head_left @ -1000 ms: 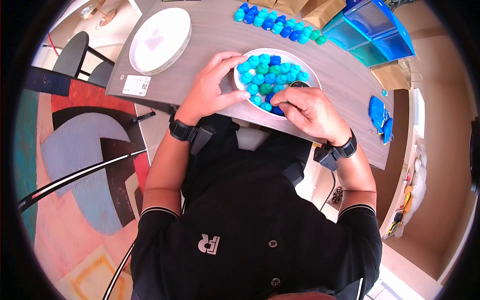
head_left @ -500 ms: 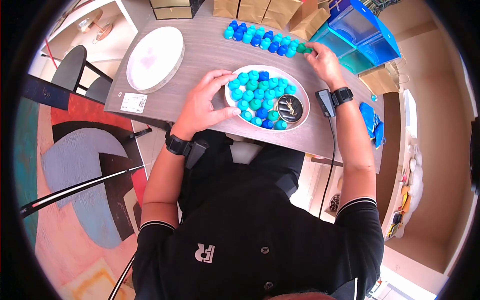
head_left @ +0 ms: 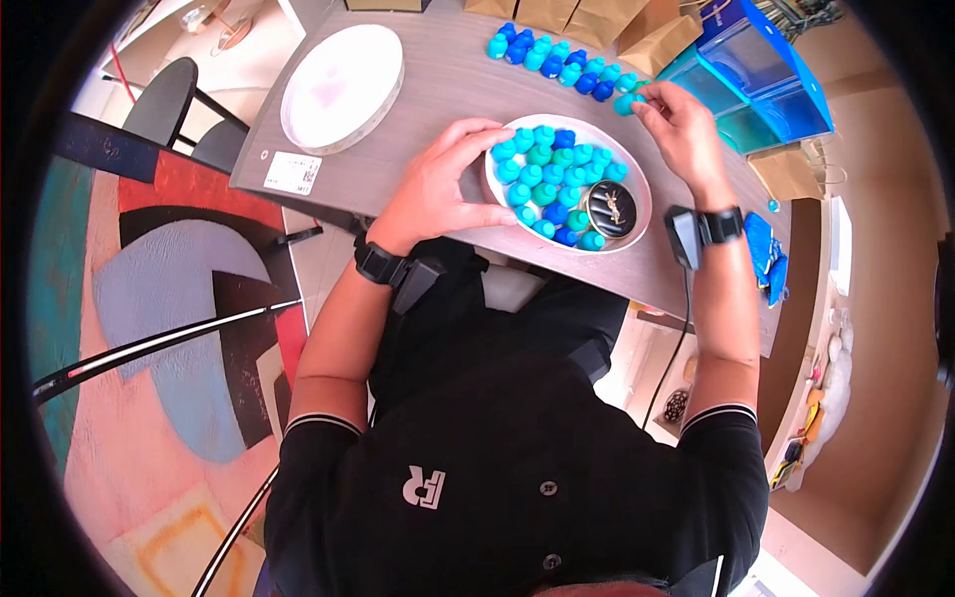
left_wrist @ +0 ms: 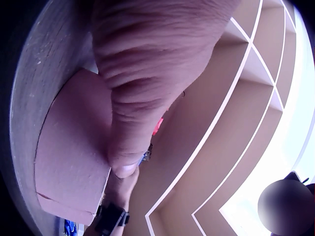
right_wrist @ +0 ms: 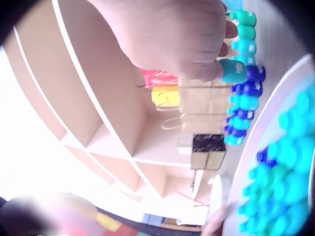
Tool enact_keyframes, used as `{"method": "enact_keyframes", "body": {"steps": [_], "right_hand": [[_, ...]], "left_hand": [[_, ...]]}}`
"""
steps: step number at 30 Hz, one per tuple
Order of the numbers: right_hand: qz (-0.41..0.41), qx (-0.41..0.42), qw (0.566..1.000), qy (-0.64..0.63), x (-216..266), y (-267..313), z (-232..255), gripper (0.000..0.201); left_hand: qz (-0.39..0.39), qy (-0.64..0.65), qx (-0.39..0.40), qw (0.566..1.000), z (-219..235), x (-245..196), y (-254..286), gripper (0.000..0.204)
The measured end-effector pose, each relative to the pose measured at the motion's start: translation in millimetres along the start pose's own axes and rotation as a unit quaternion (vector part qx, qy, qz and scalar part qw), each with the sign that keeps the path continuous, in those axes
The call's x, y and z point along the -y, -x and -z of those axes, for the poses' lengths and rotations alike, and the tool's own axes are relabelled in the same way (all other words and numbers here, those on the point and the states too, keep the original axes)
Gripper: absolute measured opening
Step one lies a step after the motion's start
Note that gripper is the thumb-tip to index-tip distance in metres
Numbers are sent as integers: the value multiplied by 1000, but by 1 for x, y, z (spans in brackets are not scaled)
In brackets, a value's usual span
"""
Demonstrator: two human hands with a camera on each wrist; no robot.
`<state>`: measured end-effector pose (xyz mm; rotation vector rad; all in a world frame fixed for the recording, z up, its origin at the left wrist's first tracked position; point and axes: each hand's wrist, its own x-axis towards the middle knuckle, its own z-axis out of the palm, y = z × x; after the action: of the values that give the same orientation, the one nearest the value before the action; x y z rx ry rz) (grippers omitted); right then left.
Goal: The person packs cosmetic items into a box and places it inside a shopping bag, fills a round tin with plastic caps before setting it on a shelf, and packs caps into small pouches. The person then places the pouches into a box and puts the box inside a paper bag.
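- While the right hand [head_left: 686, 139] pinches a small teal bottle [head_left: 629, 103] between thumb and fingers, that bottle sits just beyond the bowl's far right rim, near the end of the bottle row.
- White oval bowl [head_left: 642, 194]: it holds many loose bottles [head_left: 552, 174] in turquoise, green and blue, plus a round black case [head_left: 611, 209] with a gold emblem at its right side.
- Left hand [head_left: 448, 184]: thumb and fingers spread wide at the bowl's left rim.
- Right arm reaches forward, palm turned down.
- Held bottle: its wide body is exposed, its narrow end hidden by the fingers; in the right wrist view its long axis runs roughly sideways, base to the right. Whether it touches the table [head_left: 438, 95], I cannot tell.
- Bottle row [head_left: 552, 65]: blue and turquoise, standing upright.
- Farther left: a round white dish [head_left: 343, 85].
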<state>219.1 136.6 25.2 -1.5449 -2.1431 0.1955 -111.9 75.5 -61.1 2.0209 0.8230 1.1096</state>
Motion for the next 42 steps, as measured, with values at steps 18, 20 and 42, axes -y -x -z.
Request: {"method": "enact_keyframes", "body": {"steps": [18,20,42], "right_hand": [[232,99,965,-78,114,38,-46,17],[240,108,961,-85,109,41,-54,16],[56,-19,992,-113,33,56,6,16]], "left_hand": [[-18,-19,-3,1000,-3,2,-1,90],[-15,-13,-2,1000,-4,4,-1,90],[-64,-64,-7,996,-7,6,-1,51]]}}
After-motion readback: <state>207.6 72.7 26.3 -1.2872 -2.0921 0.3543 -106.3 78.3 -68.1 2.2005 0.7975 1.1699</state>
